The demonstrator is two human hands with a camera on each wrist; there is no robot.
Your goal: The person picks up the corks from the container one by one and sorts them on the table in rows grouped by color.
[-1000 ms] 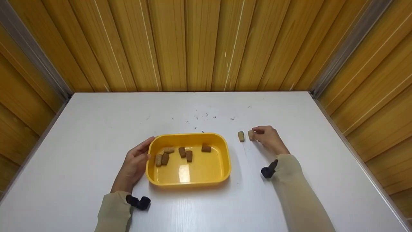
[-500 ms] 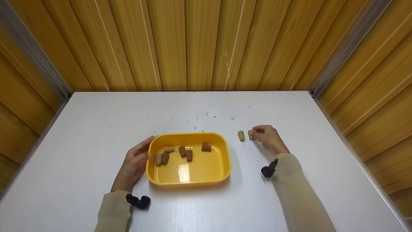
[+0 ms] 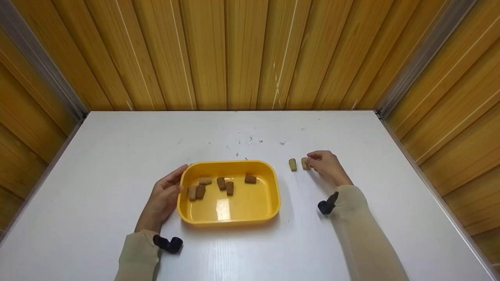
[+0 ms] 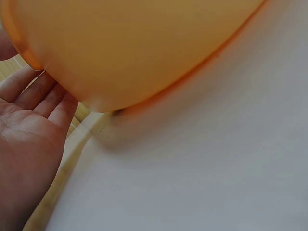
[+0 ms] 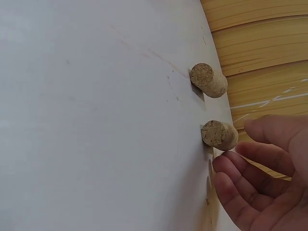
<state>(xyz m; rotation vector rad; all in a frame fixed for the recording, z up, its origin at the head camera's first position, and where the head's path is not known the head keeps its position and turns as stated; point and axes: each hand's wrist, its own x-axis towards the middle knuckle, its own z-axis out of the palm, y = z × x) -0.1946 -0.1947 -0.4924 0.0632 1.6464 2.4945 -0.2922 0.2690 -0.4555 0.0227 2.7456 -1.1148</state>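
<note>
In the head view, a yellow plastic tray sits on the table with several corks inside, some light and some dark brown. My left hand holds its left end, thumb at the rim and fingers behind the outer wall; the left wrist view has those fingers against the tray's side. Right of the tray, two pale corks lie side by side: a left one and a right one. Thumb and index finger of my right hand stand around the right cork, the thumb slightly apart from it.
Both corks lie on the white table, which has small dark marks behind the tray. Yellow wood-grain panels rise along its back and sides. Inside the tray, a dark cork lies by itself toward the right.
My right hand has shifted very slightly away and to the right at the right cork. The left hand, tray and corks inside have hardly moved.
</note>
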